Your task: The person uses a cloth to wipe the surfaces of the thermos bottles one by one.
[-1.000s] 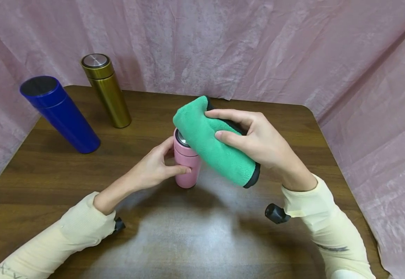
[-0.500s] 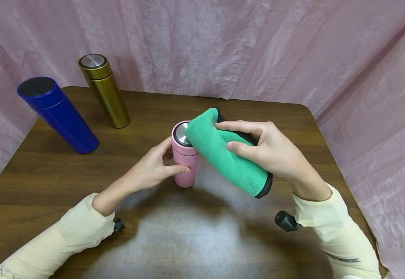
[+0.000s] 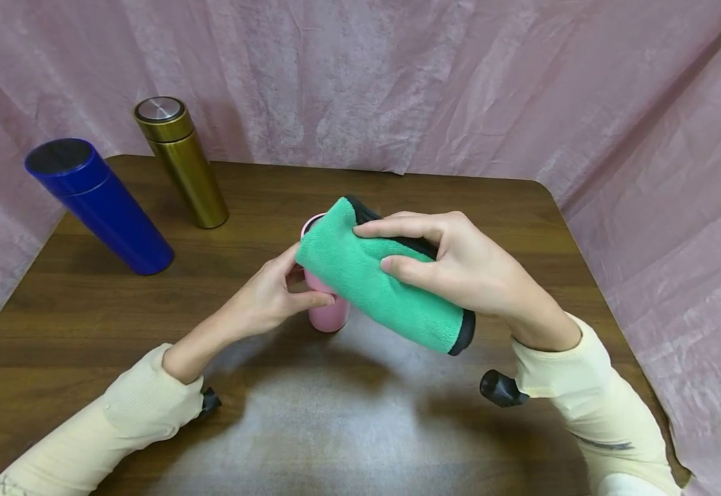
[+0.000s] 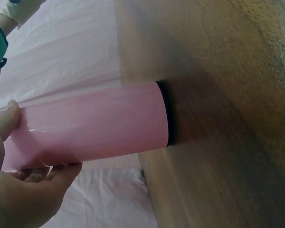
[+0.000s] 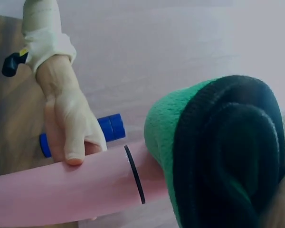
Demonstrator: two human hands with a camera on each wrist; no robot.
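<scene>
A pink thermos bottle [image 3: 328, 317] stands upright on the table, and my left hand [image 3: 273, 295] grips it round the side, thumb in front. The left wrist view shows fingers below the pink wall [image 4: 95, 124] and the bottle's dark base. My right hand [image 3: 460, 265] holds a folded green cloth [image 3: 373, 282] with dark edging, thumb and fingers pinching it. One end of this cloth lies over the bottle's lid, hiding most of it. From the right wrist, the rolled cloth [image 5: 164, 118] is seen against the lid end of the bottle.
A blue bottle [image 3: 112, 213] and a gold bottle [image 3: 189, 176] with a steel-topped lid stand at the back left of the wooden table [image 3: 261, 427]. Pink curtains [image 3: 348, 83] hang behind and to the right. Small black devices [image 3: 502, 388] sit at both sleeves.
The cloth in my right hand slid right and toward me, baring part of the steel lid, then moved back left over it. My left hand keeps its grip on the pink bottle.
</scene>
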